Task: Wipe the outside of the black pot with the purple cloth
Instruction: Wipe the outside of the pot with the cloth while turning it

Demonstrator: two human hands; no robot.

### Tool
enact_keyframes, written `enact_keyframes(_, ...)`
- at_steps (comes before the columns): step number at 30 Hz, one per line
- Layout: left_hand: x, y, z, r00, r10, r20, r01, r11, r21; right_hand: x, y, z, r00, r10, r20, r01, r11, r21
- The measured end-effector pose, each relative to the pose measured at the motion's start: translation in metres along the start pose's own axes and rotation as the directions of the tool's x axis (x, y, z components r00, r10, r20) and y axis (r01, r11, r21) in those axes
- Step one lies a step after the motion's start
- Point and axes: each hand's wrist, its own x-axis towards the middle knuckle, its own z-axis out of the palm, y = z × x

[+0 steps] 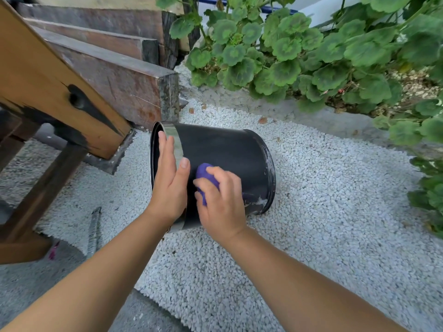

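The black pot (225, 149) lies on its side on white gravel, its open mouth facing left and its scuffed base to the right. A shiny silver band runs round the rim. My left hand (169, 180) rests flat over that rim, fingers reaching across the mouth's edge and thumb on the black wall. My right hand (221, 202) is closed round the bunched purple cloth (203, 174) and presses it against the near side of the pot. Only a small part of the cloth shows past my fingers.
A wooden bench (48, 92) with dark beams stands to the left, close to the pot's mouth. Green leafy plants (311, 51) fill the back and right. A grey metal rod (94, 232) lies on the gravel at lower left. White gravel (323, 212) spreads to the right.
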Motion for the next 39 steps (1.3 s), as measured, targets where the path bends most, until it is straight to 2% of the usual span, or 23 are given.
enact_keyframes(3, 0.0, -0.001, -0.004, 1.0, -0.026, -0.007, 0.026, 1.0, 0.003, -0.008, 0.001, 0.0, 0.961, -0.268, 0.073, 0.269, 0.963, -0.002)
enact_keyframes(7, -0.002, -0.006, -0.011, 0.999, -0.035, -0.015, 0.036, 0.999, 0.04, -0.021, 0.007, -0.002, 0.851, -0.497, 0.171, 0.499, 0.866, 0.038)
enact_keyframes(9, -0.004, -0.006, -0.013, 0.998, -0.063, -0.002, 0.063, 0.997, 0.039, -0.025, 0.014, -0.008, 0.765, -0.595, 0.245, 0.597, 0.799, 0.077)
enact_keyframes(12, -0.001, -0.003, -0.011, 0.997, -0.076, -0.005, 0.076, 0.997, 0.033, -0.026, 0.031, -0.023, 0.616, -0.681, 0.397, 0.669, 0.717, 0.193)
enact_keyframes(14, 0.002, 0.0, -0.008, 0.997, -0.072, -0.004, 0.072, 0.997, 0.011, -0.021, 0.038, -0.035, 0.56, -0.668, 0.49, 0.64, 0.725, 0.256)
enact_keyframes(15, 0.003, 0.001, -0.007, 0.998, -0.067, -0.021, 0.068, 0.998, 0.013, -0.017, 0.039, -0.039, 0.574, -0.639, 0.512, 0.591, 0.756, 0.282)
enact_keyframes(16, 0.005, 0.004, -0.004, 0.996, -0.064, -0.055, 0.065, 0.998, 0.024, -0.011, 0.04, -0.042, 0.628, -0.589, 0.509, 0.516, 0.805, 0.294)
enact_keyframes(18, 0.013, 0.013, 0.003, 0.986, -0.045, -0.163, 0.057, 0.996, 0.074, 0.002, 0.04, -0.046, 0.804, -0.381, 0.456, 0.29, 0.922, 0.258)
enact_keyframes(19, 0.017, 0.019, 0.007, 0.975, -0.035, -0.217, 0.057, 0.994, 0.096, 0.008, 0.04, -0.047, 0.868, -0.251, 0.428, 0.166, 0.96, 0.228)
enact_keyframes(20, 0.022, 0.023, 0.009, 0.966, -0.033, -0.256, 0.057, 0.994, 0.09, 0.011, 0.04, -0.048, 0.897, -0.157, 0.413, 0.075, 0.975, 0.208)
enact_keyframes(21, 0.025, 0.027, 0.008, 0.963, -0.034, -0.266, 0.052, 0.997, 0.058, 0.014, 0.04, -0.047, 0.905, -0.111, 0.41, 0.028, 0.979, 0.201)
enact_keyframes(23, 0.022, 0.023, 0.0, 0.981, -0.007, -0.194, 0.003, 1.0, -0.02, 0.016, 0.038, -0.044, 0.905, -0.085, 0.416, 0.002, 0.981, 0.194)
enact_keyframes(24, 0.015, 0.016, -0.008, 0.994, 0.036, -0.099, -0.038, 0.999, -0.025, 0.018, 0.039, -0.041, 0.912, -0.052, 0.406, -0.028, 0.982, 0.188)
enact_keyframes(26, -0.009, -0.002, -0.021, 0.985, 0.109, 0.134, -0.116, 0.992, 0.049, 0.024, 0.044, -0.034, 0.928, 0.114, 0.353, -0.18, 0.971, 0.158)
enact_keyframes(28, -0.028, -0.015, -0.025, 0.956, 0.151, 0.253, -0.191, 0.971, 0.143, 0.027, 0.05, -0.029, 0.911, 0.275, 0.307, -0.33, 0.933, 0.142)
enact_keyframes(31, -0.031, -0.01, -0.016, 0.956, 0.208, 0.209, -0.246, 0.953, 0.177, 0.025, 0.056, -0.026, 0.911, 0.312, 0.27, -0.355, 0.927, 0.126)
enact_keyframes(33, -0.027, 0.002, -0.007, 0.97, 0.204, 0.13, -0.223, 0.961, 0.16, 0.027, 0.062, -0.028, 0.904, 0.34, 0.258, -0.379, 0.918, 0.116)
enact_keyframes(36, -0.019, 0.015, 0.005, 0.996, 0.08, 0.029, -0.082, 0.995, 0.056, 0.034, 0.072, -0.036, 0.885, 0.374, 0.276, -0.416, 0.902, 0.113)
enact_keyframes(39, -0.007, 0.023, 0.011, 0.999, -0.04, -0.009, 0.04, 0.999, -0.023, 0.041, 0.08, -0.043, 0.869, 0.389, 0.305, -0.434, 0.896, 0.095)
